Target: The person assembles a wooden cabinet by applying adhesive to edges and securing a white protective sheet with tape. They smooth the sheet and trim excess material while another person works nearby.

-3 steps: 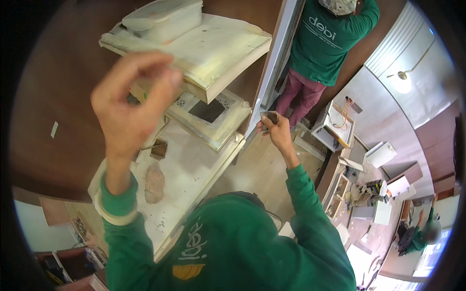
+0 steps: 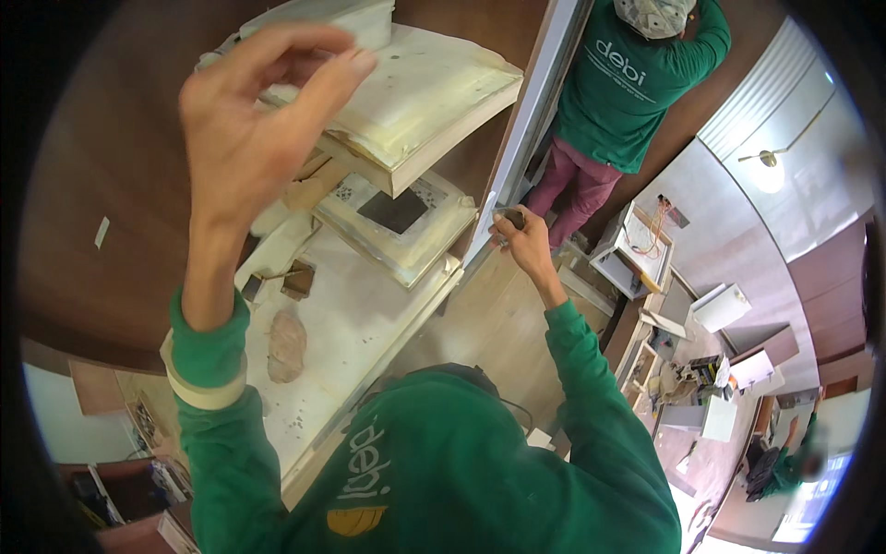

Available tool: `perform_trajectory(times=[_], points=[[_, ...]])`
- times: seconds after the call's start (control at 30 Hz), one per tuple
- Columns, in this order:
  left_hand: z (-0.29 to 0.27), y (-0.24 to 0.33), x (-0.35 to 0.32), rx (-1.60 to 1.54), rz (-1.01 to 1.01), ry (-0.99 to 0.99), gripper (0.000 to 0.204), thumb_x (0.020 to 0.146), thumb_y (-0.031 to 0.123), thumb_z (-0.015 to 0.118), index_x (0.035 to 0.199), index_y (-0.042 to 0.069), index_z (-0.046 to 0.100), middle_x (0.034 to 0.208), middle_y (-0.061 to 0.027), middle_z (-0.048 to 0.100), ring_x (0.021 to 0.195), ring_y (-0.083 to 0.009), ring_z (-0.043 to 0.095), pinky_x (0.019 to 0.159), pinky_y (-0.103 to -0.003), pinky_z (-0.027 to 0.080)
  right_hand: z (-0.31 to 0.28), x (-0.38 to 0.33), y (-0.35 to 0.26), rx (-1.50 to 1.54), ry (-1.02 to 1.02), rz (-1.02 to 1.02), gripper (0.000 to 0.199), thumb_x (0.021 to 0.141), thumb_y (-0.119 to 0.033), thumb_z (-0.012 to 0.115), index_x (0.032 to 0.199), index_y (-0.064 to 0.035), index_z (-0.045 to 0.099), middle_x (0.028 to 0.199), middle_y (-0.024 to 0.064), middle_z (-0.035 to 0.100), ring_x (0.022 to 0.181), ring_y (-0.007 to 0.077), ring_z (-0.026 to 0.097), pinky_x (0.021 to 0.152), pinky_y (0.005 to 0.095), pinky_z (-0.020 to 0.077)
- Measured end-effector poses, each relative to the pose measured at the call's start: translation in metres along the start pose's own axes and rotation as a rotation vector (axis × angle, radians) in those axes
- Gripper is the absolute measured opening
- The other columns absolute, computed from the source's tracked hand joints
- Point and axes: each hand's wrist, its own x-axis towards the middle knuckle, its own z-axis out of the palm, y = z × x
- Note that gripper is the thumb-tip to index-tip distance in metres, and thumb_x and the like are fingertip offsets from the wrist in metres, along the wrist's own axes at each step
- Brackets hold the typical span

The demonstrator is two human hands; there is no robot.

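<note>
My left hand (image 2: 254, 120) is raised in front of the upper shelf board (image 2: 443, 83), thumb and forefinger brought together in a pinch. Whether anything small sits between those fingertips, I cannot make out. A roll of masking tape (image 2: 210, 395) hangs around my left sleeve. My right hand (image 2: 528, 245) is closed on a small dark flat piece (image 2: 510, 218), beside the pale upright edge of the cabinet. Under the upper board lies a pale panel with a dark square and a dotted pattern (image 2: 397, 212).
A lidded plastic tub (image 2: 355, 20) stands on the upper board. On the white lower surface (image 2: 355, 309) lie a crumpled brownish bundle (image 2: 287, 346), a small brown box (image 2: 297, 279) and scattered chips. A co-worker in green (image 2: 614, 88) stands beyond the cabinet. A cluttered bench (image 2: 683, 406) is at right.
My left hand has risen, and its thumb and forefinger have come closer together. My right hand stays nearly in place, still holding the dark piece.
</note>
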Motion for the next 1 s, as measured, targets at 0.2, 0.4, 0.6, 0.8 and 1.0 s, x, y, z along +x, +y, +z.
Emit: perform_trajectory(times=[0.2,0.4,0.6,0.8,1.0], points=[[0.058,-0.031,0.025,0.237,0.108,-0.203,0.023,0.088,0.022,0.080,0.098,0.002,0.077,0.089,-0.0025,0.073,0.081,-0.0082,0.066,0.075,-0.023,0.052,-0.005,0.041,0.019,-0.141,-0.028,-0.136,0.024,0.098,-0.023,0.067,0.100,0.0009,0.067,0.081,0.0060,0.071,0.068,0.0156,0.072,0.055,0.0258,0.0524],[0.077,-0.066,0.033,0.114,-0.223,-0.284,0.033,0.090,0.034,0.078,0.098,0.002,0.077,0.085,-0.0032,0.073,0.077,-0.0089,0.065,0.071,-0.025,0.052,0.009,0.049,0.027,-0.222,0.011,-0.261,0.027,0.097,-0.023,0.068,0.095,0.0040,0.067,0.073,0.0078,0.070,0.065,0.0137,0.071,0.055,0.0261,0.0510],[0.080,-0.057,0.023,0.210,-0.196,-0.265,0.034,0.089,0.036,0.078,0.098,0.003,0.078,0.086,-0.0040,0.073,0.077,-0.0106,0.065,0.071,-0.025,0.051,0.001,0.052,-0.034,-0.111,0.151,-0.310,0.031,0.092,-0.028,0.071,0.088,0.0026,0.069,0.069,0.0128,0.070,0.060,0.0196,0.066,0.061,0.0344,0.0516],[0.085,-0.057,0.026,0.219,-0.242,-0.266,0.036,0.088,0.037,0.079,0.098,0.003,0.078,0.087,-0.0047,0.073,0.079,-0.0119,0.065,0.073,-0.026,0.051,-0.004,0.049,-0.009,-0.190,0.113,-0.295,0.032,0.091,-0.029,0.073,0.084,0.0021,0.069,0.066,0.0113,0.069,0.061,0.0199,0.066,0.060,0.0350,0.0505],[0.081,-0.060,0.023,0.276,-0.177,-0.287,0.041,0.087,0.040,0.080,0.096,0.000,0.076,0.091,-0.0047,0.071,0.082,-0.0134,0.063,0.077,-0.027,0.051,-0.006,0.053,-0.088,-0.056,0.165,-0.355,0.033,0.092,-0.029,0.072,0.085,0.0028,0.068,0.063,0.0113,0.067,0.058,0.0187,0.064,0.058,0.0348,0.0486]])
